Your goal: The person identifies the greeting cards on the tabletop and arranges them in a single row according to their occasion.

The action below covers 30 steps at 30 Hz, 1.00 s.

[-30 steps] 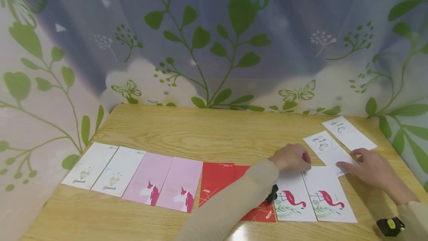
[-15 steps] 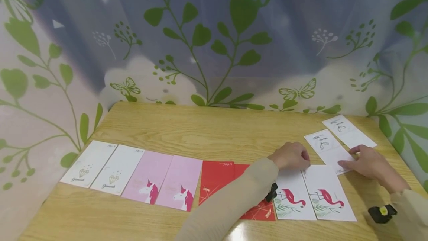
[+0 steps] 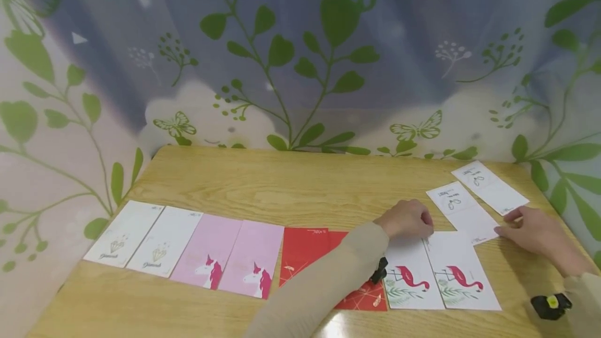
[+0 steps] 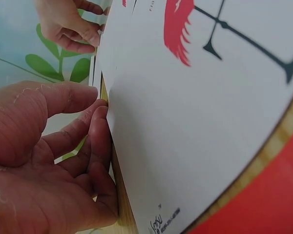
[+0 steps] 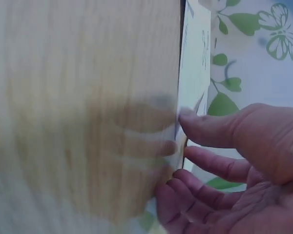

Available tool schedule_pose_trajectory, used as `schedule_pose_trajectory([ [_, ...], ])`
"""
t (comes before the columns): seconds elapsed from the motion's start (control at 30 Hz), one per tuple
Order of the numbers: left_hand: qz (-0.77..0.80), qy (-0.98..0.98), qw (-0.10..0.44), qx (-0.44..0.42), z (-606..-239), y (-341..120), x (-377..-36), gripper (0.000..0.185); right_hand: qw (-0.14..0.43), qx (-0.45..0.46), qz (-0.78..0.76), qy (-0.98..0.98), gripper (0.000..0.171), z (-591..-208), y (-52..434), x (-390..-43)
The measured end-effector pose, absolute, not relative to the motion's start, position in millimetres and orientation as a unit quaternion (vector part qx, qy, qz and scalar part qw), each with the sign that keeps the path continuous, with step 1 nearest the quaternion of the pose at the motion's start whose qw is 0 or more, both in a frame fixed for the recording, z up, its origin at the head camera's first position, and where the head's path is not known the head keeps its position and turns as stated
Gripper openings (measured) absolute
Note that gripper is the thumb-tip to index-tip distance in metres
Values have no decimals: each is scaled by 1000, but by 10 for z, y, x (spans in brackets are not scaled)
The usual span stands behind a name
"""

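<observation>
Leaf-printed curtains back a wooden table lined with cards. Left hand, fingers curled, presses the far edge of a flamingo card. Right hand, loosely spread, touches a white card at far right.

I can read only one word. The two white diamond cards near the table's left edge each have a curly word under the diamond, and it looks like "Diamond". The red card has tiny print at its top edge, too small for me to read. The white cards near the right edge have blurry black marks.
</observation>
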State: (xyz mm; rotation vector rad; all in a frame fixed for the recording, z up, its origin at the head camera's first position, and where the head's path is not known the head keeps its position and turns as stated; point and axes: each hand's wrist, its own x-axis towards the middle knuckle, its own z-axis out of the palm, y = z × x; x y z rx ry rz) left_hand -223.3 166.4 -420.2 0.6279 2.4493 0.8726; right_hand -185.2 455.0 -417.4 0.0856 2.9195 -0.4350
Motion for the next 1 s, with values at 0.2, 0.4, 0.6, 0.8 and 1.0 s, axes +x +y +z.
schedule_pose_trajectory([
  [0.2, 324, 886, 236, 232, -4208, 1644, -2241, 5, 94, 11, -130, 987, 87, -4206, 4352, -1953],
  [0.4, 332, 880, 247, 234, -4198, 1658, -2221, 6, 91, -6, -99, 991, 107, -4216, 4176, -2077],
  [0.6, 337, 880, 243, 231, -4200, 1651, -2219, 5, 147, 10, -110, 983, 110, -4149, 4104, -2218],
  [0.8, 332, 882, 240, 233, -4204, 1632, -2230, 5, 205, 52, -173, 962, 114, -4108, 4065, -2280],
  [1.0, 333, 882, 242, 230, -4209, 1640, -2235, 6, 205, 85, -186, 957, 111, -4128, 4078, -2312],
])
